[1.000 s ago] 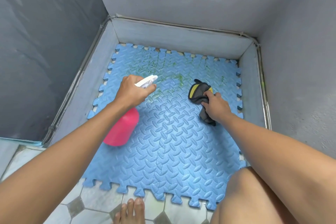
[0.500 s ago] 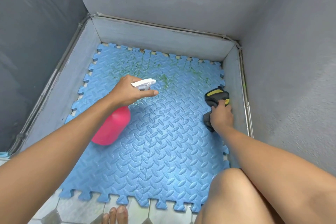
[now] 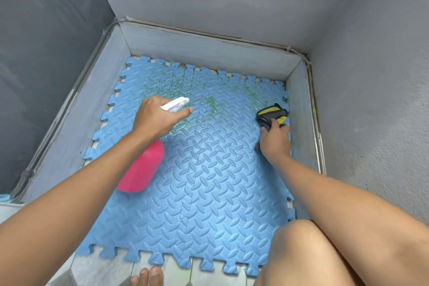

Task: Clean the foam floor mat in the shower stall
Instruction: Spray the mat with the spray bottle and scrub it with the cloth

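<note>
**Spray bottle and rag on the mat**

Blue foam floor mat (image 3: 209, 204) covers the stall floor, with green grime (image 3: 211, 105) across its far half. Left hand (image 3: 155, 119) grips a pink spray bottle (image 3: 142, 169) by its white head. Right hand (image 3: 276, 143) presses a dark-and-yellow cloth (image 3: 271, 114) (maybe a sponge) at the mat's right edge.

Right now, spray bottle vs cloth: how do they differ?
Colour: the spray bottle is pink with a white trigger head; the cloth is dark and yellow.
Pose: the spray bottle is tilted in the left hand, nozzle toward the green stains; the cloth is bunched under the right hand at the mat edge.
Shared: a hand grips each.
</note>
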